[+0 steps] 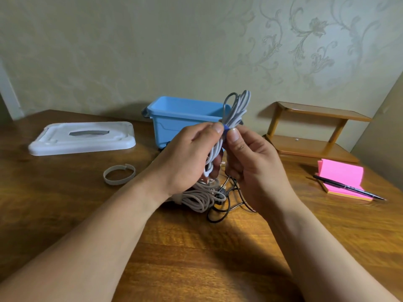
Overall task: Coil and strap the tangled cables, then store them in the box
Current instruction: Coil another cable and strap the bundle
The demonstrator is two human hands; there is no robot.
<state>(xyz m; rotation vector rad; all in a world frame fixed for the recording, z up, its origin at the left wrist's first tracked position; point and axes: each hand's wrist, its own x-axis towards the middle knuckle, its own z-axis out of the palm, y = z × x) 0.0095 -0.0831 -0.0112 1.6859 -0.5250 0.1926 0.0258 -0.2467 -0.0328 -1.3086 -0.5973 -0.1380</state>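
Blue strap [225,128] pinched btwn two thumbs: a person's left hand [187,153] and right hand [246,158] meet over a wooden table [196,258], both clamped on a coiled grey-white cable [237,105] whose loops stand up above the fingers and hang below them. L hand grips the bundle's waist, fingers curled round it. R thumb and forefinger nip the strap against the coil, apparently closing it.

Directly beneath the hands, on the tabletop, lies a beige cable [196,198], already wound into a coil. Whether it is strapped can't be told, w/ the left wrist covering part of it. Touching it, a thin black cable [226,205] sprawls in loose loops, not yet coiled. A spare grey strap [119,174] sits curled in a ring to the left, well apart from the pile.

Behind the hands the blue box [185,120] stands open, its interior mostly hidden from this angle; its white lid [82,137] lies flat at far left. At right: small wooden shelf [314,147], pink sticky-note pad [342,175] w/ a pen [346,187] across it.

Status, as judged: one cable nearly strapped, one coiled, one untouched, none seen in the box. Roughly mid-task.
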